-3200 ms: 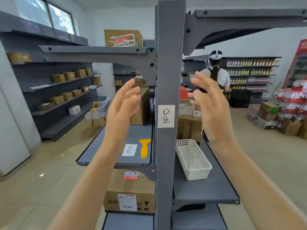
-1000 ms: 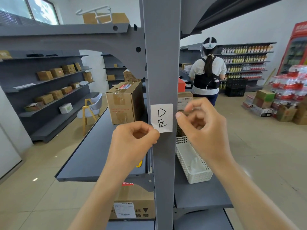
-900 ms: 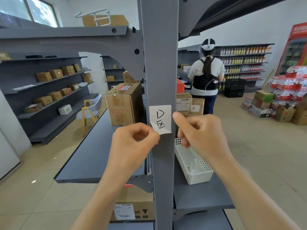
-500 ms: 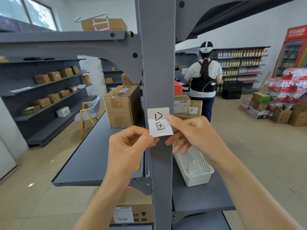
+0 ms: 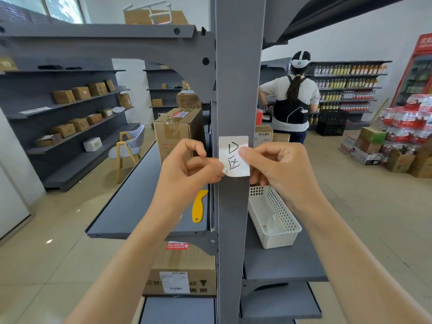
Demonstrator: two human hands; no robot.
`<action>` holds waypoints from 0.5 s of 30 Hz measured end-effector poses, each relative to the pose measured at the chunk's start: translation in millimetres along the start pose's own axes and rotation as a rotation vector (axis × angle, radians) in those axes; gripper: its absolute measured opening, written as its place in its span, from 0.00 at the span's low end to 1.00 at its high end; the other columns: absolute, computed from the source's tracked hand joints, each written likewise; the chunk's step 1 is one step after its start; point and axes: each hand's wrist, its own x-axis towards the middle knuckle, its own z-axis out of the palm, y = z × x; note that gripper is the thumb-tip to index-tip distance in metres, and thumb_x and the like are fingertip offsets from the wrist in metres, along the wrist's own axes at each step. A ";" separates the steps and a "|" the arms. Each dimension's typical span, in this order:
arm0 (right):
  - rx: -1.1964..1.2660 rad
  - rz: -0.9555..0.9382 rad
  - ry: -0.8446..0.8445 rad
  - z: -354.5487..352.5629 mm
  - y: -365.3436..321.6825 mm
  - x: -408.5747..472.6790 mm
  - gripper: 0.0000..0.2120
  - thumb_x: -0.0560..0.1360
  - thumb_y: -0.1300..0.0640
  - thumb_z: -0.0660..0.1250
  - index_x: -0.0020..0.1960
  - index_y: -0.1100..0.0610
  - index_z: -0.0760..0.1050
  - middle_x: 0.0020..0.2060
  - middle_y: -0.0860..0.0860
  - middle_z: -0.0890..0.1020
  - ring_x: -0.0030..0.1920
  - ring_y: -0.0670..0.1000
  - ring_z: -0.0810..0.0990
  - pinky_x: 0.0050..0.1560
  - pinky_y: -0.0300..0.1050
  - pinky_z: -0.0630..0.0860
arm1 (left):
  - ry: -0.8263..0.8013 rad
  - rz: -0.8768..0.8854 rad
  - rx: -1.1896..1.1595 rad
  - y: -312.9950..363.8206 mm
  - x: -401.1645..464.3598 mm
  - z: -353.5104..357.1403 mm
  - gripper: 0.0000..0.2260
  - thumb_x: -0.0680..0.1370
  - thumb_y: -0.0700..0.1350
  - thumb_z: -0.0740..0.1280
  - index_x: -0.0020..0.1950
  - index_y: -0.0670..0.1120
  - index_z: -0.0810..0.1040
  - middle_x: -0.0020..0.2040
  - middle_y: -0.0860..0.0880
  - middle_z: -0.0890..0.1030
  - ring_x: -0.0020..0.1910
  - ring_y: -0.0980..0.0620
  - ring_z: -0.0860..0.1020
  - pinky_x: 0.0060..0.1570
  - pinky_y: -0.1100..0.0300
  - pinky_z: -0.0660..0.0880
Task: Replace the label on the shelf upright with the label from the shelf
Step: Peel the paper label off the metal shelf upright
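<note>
A white paper label (image 5: 233, 154) with black handwriting sits on the grey shelf upright (image 5: 236, 90) at chest height. Its lower part curls away from the metal while its top edge still lies flat. My left hand (image 5: 187, 169) pinches the label's lower left corner. My right hand (image 5: 278, 169) pinches its right edge with thumb and forefinger. The second label that lay on the left shelf (image 5: 140, 202) is hidden behind my left forearm.
A yellow plastic scraper (image 5: 198, 205) lies on the left shelf by the upright. A white perforated basket (image 5: 273, 218) stands on the right shelf. Cardboard boxes (image 5: 177, 134) stand behind. A person (image 5: 289, 101) stands with their back turned in the aisle beyond.
Both hands closed in on the upright's label and took hold of it. Its lower part has peeled off the metal and now curls outward between my fingers.
</note>
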 end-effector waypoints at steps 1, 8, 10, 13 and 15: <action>0.002 -0.019 0.006 0.3 0.2 -1.3 0.11 0.78 0.56 0.73 0.37 0.55 0.85 0.23 0.44 0.82 0.23 0.43 0.78 0.26 0.34 0.71 | -0.012 0.004 0.016 1.5 0.2 -1.9 0.11 0.75 0.31 0.71 0.48 0.42 0.72 0.38 0.45 0.88 0.41 0.51 0.87 0.42 0.60 0.83; 0.034 -0.042 0.021 0.2 -2.7 -10.9 0.08 0.76 0.57 0.75 0.38 0.57 0.86 0.30 0.49 0.87 0.29 0.47 0.82 0.33 0.45 0.80 | -0.108 0.029 0.201 14.2 -2.7 -4.4 0.16 0.74 0.32 0.72 0.47 0.55 0.87 0.42 0.56 0.89 0.45 0.62 0.86 0.42 0.68 0.80; 0.027 -0.019 0.035 1.2 -2.8 -11.6 0.06 0.76 0.58 0.75 0.40 0.55 0.86 0.32 0.47 0.88 0.29 0.47 0.84 0.32 0.42 0.82 | -0.122 0.022 0.226 16.0 -3.8 -3.1 0.18 0.73 0.30 0.73 0.50 0.54 0.86 0.41 0.58 0.88 0.45 0.63 0.86 0.42 0.69 0.80; 0.094 0.015 0.036 4.7 -3.7 -13.7 0.05 0.75 0.60 0.76 0.41 0.54 0.82 0.34 0.50 0.89 0.28 0.49 0.85 0.29 0.39 0.79 | -0.143 0.077 0.271 17.5 -5.5 0.0 0.24 0.70 0.26 0.72 0.56 0.53 0.85 0.43 0.53 0.89 0.43 0.60 0.86 0.46 0.69 0.80; 0.084 0.015 0.041 6.9 -2.5 -14.6 0.06 0.74 0.59 0.77 0.42 0.54 0.81 0.35 0.50 0.89 0.28 0.50 0.85 0.28 0.39 0.78 | -0.131 0.136 0.283 18.3 -6.3 1.7 0.23 0.70 0.26 0.73 0.57 0.51 0.84 0.44 0.53 0.88 0.42 0.61 0.86 0.47 0.69 0.79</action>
